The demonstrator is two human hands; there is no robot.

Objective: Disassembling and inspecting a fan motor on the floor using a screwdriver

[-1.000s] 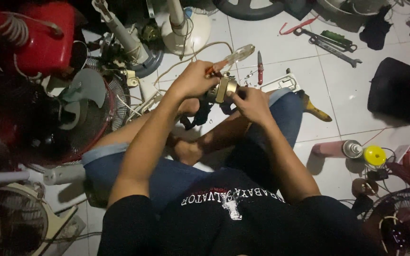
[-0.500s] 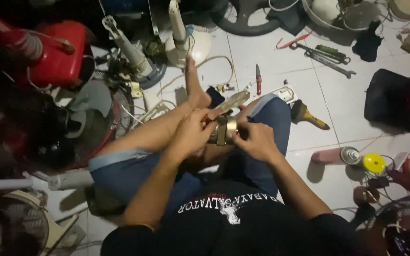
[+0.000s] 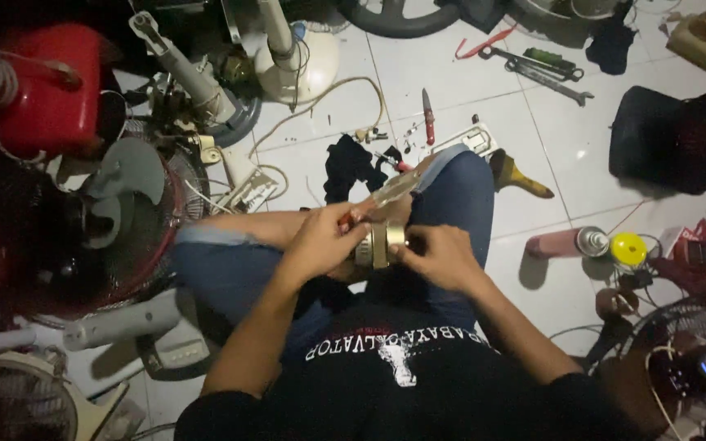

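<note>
I sit cross-legged on a white tiled floor in blue jeans and a black shirt. My left hand grips a screwdriver with a clear handle and a red part near my fingers; the handle slants up to the right. My right hand holds a small round metal motor in front of my lap. Both hands meet at this motor, and the screwdriver's tip is hidden between them.
Fan parts crowd the left: a red housing, a grey blade in a red grille, white stands. A red-handled tool, wrenches, a black bag, a spray can and a yellow cap lie around.
Both hands with the motor and screwdriver have come down from out in front of the knees to close over my lap. The view has tilted with them.
</note>
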